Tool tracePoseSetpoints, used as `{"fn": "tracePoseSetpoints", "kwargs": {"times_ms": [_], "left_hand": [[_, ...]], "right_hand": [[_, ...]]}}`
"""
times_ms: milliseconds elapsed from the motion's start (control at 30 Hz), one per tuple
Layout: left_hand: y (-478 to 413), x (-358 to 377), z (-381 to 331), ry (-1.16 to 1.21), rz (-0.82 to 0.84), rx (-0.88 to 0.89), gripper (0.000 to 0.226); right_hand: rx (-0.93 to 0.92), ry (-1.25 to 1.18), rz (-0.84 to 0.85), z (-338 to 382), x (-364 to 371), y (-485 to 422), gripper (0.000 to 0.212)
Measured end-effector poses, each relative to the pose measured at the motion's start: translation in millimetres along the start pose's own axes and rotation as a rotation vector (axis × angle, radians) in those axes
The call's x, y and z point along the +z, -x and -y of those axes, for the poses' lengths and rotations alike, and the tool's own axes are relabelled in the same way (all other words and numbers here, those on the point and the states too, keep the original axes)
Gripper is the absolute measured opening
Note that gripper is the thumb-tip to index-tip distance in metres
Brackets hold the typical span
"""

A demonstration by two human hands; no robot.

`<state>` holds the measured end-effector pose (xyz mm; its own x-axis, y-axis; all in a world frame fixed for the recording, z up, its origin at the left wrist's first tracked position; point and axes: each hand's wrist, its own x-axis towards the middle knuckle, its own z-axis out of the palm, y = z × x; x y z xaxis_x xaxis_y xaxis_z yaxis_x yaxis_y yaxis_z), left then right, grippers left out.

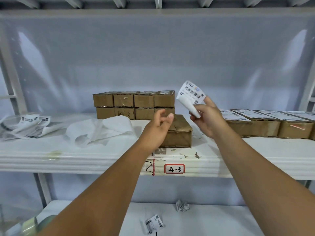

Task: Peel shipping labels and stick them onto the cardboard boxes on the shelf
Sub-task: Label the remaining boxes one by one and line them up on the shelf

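The long white shelf has open room above it. A row of brown cardboard boxes with labels on top sits at my right, and a stack of bare brown boxes at the back. One bare brown box sits near the front edge. My right hand pinches the curled white shipping label. My left hand is loose and holds nothing. I think sticking comes next, flat on that box top.

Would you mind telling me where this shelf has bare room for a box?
Bare: the front strip of the white shelf, before the row of labelled brown boxes. Crowded: left, under loose white backing paper and printed label sheets; centre, around the single brown cardboard box.
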<state>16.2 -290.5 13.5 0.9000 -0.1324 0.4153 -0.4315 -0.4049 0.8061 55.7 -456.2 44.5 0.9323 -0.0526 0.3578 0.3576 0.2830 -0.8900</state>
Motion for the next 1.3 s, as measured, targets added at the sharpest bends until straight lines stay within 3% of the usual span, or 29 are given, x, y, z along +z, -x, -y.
{"fn": "tracePoseSetpoints", "kwargs": {"times_ms": [200,400,567,700,1033,1133,1267,1300], "left_hand": [[1,-2,-1,0.088,-0.043,0.002,0.051],[-2,-3,2,0.23,-0.16,0.025,0.048],[-3,-4,4,0.269,-0.182,0.038,0.01],[-3,-4,6,0.273,-0.128,0.117,0.037],[-3,-7,6,0.404,-0.043,0.0,0.009],[-1,-8,5,0.424,-0.027,0.0,0.038],[-3,-7,5,0.41,-0.074,-0.035,0.008],[-3,-7,5,0.413,-0.081,-0.043,0.01]], "right_hand": [[0.025,0.151,0.229,-12,5,1,0.058],[-0.047,0.308,0.198,-17,5,4,0.058],[-0.072,0.372,0.17,-17,7,6,0.054],[-0.085,0.374,0.173,-16,9,8,0.054],[-0.042,0.316,0.215,-16,5,6,0.052],[-0.048,0.345,0.23,-17,5,6,0.054],[-0.058,0.372,0.245,-17,4,7,0.055],[-0.059,0.377,0.248,-17,4,7,0.055]]}}
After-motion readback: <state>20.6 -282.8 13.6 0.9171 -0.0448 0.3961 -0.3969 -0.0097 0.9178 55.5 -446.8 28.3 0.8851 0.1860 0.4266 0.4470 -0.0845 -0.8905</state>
